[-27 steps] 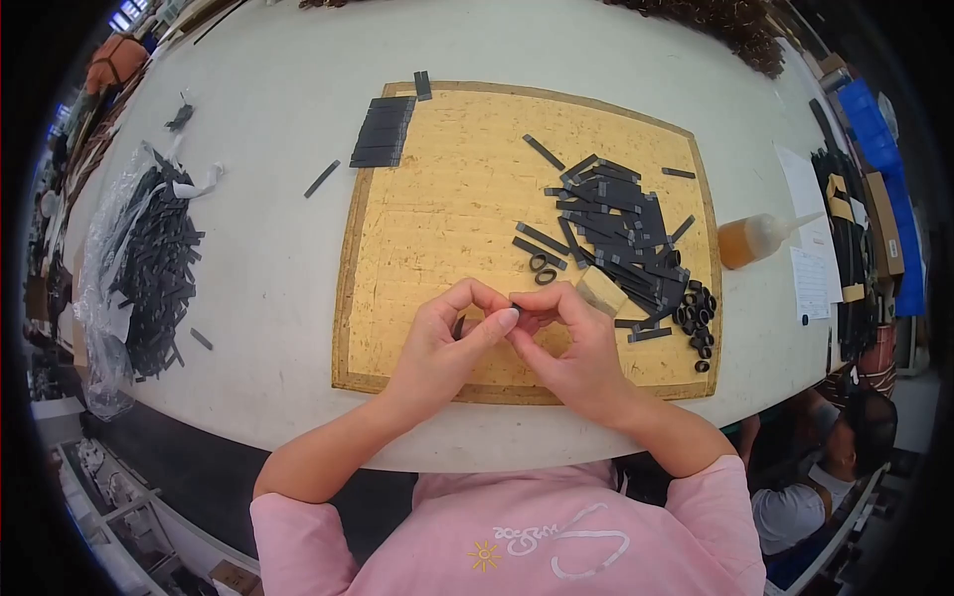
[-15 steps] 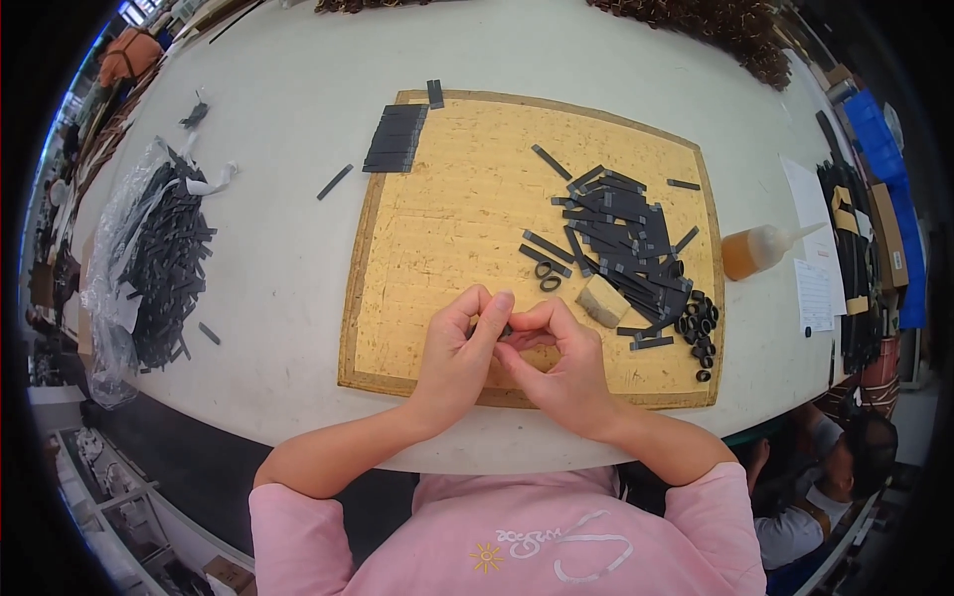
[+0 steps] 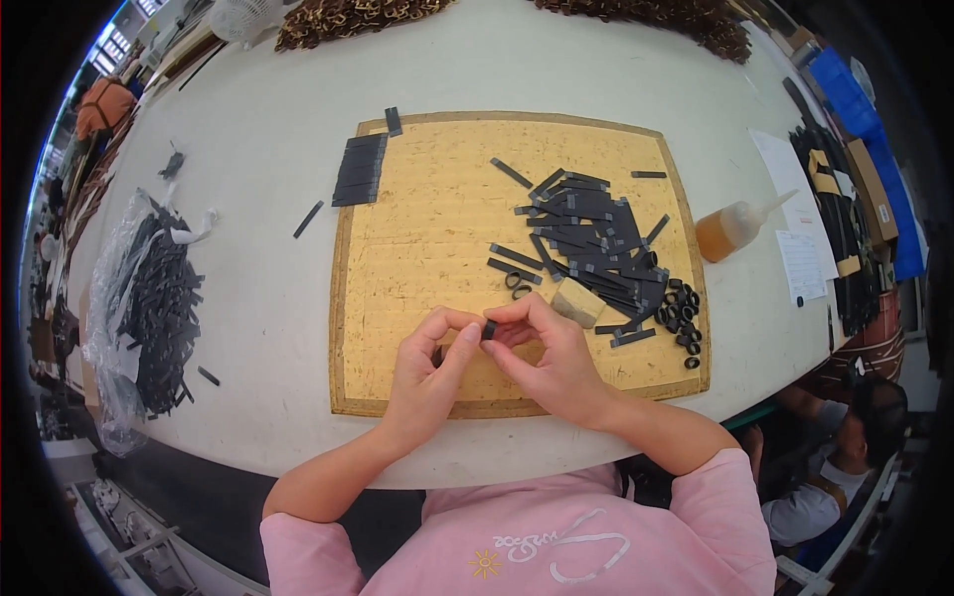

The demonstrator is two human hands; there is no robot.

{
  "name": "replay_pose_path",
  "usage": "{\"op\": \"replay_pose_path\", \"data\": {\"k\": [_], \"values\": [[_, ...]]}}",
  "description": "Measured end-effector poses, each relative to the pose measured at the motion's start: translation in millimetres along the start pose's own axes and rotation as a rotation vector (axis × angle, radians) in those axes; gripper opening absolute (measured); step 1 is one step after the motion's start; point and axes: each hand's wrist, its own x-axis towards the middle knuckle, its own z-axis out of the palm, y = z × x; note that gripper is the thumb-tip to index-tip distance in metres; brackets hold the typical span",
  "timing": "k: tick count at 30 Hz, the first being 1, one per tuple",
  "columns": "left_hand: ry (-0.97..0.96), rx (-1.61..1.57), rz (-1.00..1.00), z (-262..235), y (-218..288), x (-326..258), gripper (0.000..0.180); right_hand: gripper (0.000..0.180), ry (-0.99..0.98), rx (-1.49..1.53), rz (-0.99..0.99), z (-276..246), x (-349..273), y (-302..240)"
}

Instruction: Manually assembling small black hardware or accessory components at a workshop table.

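L hand (image 3: 432, 363) & R hand (image 3: 547, 358), elbows bent outward, fingers curled, tips almost meeting, both pinch 1 blk piece (image 3: 488, 330) betw. them, above near part of 1 board (image 3: 427, 238). Beyond R hand: 1 block (image 3: 578, 301), 2 loose rings (image 3: 517, 286); to the right, 1 ring heap (image 3: 681, 312), approx. 10+. Farther: 1 strip heap (image 3: 596, 230), too overlapped to count; 1 bottle (image 3: 727, 232) right of board.

Note black piece (image 3: 489, 329) partly hidden by left hand (image 3: 425, 375) and right hand (image 3: 556, 366), brown heaps (image 3: 363, 24) cropped at upper edge.
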Motion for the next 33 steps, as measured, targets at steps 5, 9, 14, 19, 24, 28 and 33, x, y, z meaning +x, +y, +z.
{"op": "replay_pose_path", "data": {"k": [5, 9, 14, 19, 24, 28, 33], "values": [[-0.019, 0.158, -0.002, 3, -4, 7, 0.005, 0.022, -0.019, -0.050, -0.033, 0, -1, 8], [0.051, 0.063, -0.055, -3, -6, -7, 0.013, 0.023, 0.002, -0.004, -0.128, 11, 0, 6], [0.007, -0.103, -0.095, 2, -17, 6, 0.015, 0.026, 0.020, -0.007, -0.131, 3, -3, 9], [0.157, -0.027, -0.026, 14, -17, 8, 0.018, 0.019, 0.025, 0.100, -0.150, -10, -5, 8], [-0.025, 0.117, -0.114, -12, -14, 9, 0.015, 0.015, 0.062, -0.128, -0.236, -13, 0, 19], [-0.078, 0.415, 0.005, -3, -10, 9, 0.010, 0.016, 0.066, -0.333, -0.305, -15, 6, 25], [-0.097, 0.470, 0.040, 1, -10, 7, 0.008, 0.015, -0.013, -0.568, -0.302, -12, 7, 25]]}}
